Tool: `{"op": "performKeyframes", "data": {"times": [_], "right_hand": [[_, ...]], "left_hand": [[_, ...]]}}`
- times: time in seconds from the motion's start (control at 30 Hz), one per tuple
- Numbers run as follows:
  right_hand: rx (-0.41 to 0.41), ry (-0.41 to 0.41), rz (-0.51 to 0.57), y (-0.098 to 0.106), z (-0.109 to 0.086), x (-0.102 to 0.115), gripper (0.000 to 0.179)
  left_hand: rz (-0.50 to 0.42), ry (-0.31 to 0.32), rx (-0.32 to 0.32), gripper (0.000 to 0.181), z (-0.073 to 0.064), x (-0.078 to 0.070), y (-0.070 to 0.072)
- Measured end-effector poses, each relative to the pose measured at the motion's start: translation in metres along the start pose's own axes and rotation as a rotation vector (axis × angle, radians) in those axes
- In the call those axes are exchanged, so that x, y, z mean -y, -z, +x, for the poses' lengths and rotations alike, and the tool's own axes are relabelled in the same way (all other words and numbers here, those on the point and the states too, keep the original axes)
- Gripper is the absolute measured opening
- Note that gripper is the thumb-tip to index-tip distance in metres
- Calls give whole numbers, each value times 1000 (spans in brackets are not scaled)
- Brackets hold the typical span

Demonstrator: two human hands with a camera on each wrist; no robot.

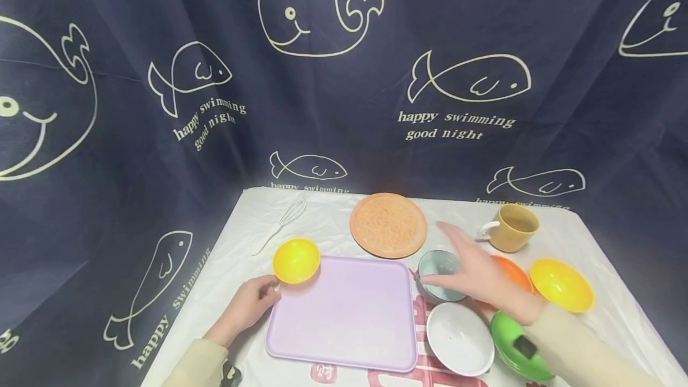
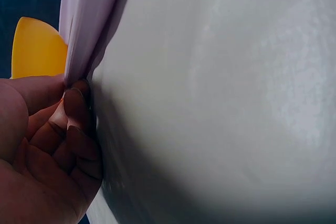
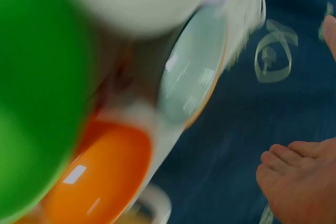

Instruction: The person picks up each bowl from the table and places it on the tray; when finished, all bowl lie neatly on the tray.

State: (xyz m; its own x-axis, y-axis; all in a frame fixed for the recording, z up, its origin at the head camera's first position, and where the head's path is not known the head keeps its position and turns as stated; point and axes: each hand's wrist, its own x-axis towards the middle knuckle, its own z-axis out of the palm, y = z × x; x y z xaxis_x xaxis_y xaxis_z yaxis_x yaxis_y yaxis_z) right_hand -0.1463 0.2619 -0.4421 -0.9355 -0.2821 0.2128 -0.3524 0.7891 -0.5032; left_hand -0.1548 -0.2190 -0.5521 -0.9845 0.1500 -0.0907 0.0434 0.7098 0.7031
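My left hand [image 1: 249,303] pinches the left edge of a lilac tray [image 1: 344,321] between thumb and fingertips; the left wrist view shows the tray edge [image 2: 86,30] close by the thumb. On the tray's far left corner sits a small yellow bowl [image 1: 297,260]. Over a light blue bowl [image 1: 436,260] hovers my right hand [image 1: 478,270], thumb and fingers spread wide, holding nothing. It partly hides that bowl and an orange bowl [image 1: 512,272]. In the right wrist view the hand [image 3: 299,182] appears apart from the blue bowl [image 3: 194,66].
A white bowl [image 1: 460,339] and a green dish [image 1: 510,348] stand right of the tray. Farther right are another yellow bowl [image 1: 561,284] and a tan mug [image 1: 514,229]. Behind the tray lie a round orange-brown board [image 1: 389,224] and a white whisk [image 1: 285,220]. A dark curtain hangs behind.
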Motion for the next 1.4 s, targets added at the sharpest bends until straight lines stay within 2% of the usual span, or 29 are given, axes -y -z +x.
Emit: {"op": "performKeyframes", "data": {"times": [0.17,0.3,0.47,0.6,0.7,0.87,1.0,1.23,1.4], "right_hand": [[-48,-115,-42,44,-42,-56,119],[-56,-241,-70,65,-74,-108,122],[-106,-332,-90,71,-112,-164,121],[-120,-342,-119,68,-129,-192,119],[-111,-334,-102,64,-133,-201,117],[-74,-366,-49,58,-130,-204,117],[-57,-398,-57,59,-126,-203,117],[-30,-393,-74,59,-123,-207,117],[-24,-387,-87,59,-121,-208,118]], "left_hand": [[-1,12,-1,34,0,0,3],[0,37,-4,35,-2,-1,5],[1,34,-5,35,-3,-2,7],[-2,26,-7,35,-3,-2,7],[0,32,-8,34,-3,-3,7],[7,43,2,35,-3,-3,6],[4,38,10,36,-2,-4,4],[-15,62,22,36,-3,-3,1],[-24,52,24,35,-2,-3,0]]}}
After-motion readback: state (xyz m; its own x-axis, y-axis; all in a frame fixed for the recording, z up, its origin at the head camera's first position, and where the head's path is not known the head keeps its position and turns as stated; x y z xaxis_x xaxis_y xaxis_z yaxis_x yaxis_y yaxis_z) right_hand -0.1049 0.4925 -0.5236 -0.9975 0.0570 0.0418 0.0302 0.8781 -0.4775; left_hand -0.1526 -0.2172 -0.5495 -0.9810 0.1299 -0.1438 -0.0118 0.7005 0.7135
